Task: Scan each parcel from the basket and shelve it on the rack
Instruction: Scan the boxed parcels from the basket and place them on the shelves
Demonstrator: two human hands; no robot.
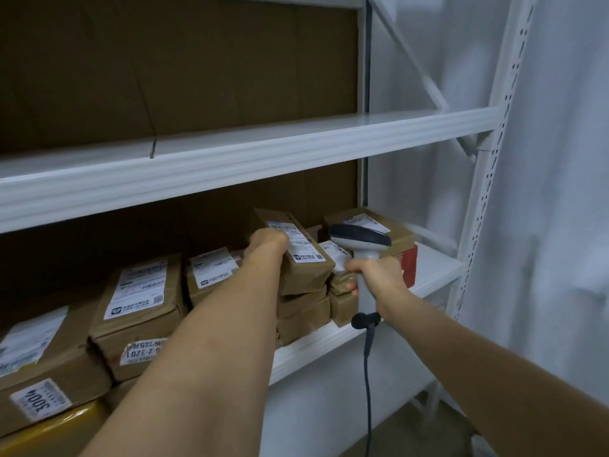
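Note:
My left hand (268,242) grips a brown paper-wrapped parcel (303,262) with a white label by its left side, on top of a stack of parcels on the white rack's lower shelf (431,275). The parcel lies tilted, its far end raised. To its right, my right hand (379,275) holds a grey and black barcode scanner (361,240) by the handle. The scanner's head sits just right of the parcel, over the neighbouring parcels. Its dark cable (367,374) hangs down in front of the shelf. The basket is out of view.
Several brown labelled parcels (141,301) fill the lower shelf to the left, and a yellow package (49,430) lies at the bottom left. A parcel on a red box (408,262) stands at the right. The upper shelf (263,143) holds nothing but cardboard backing. White upright (487,179) at right.

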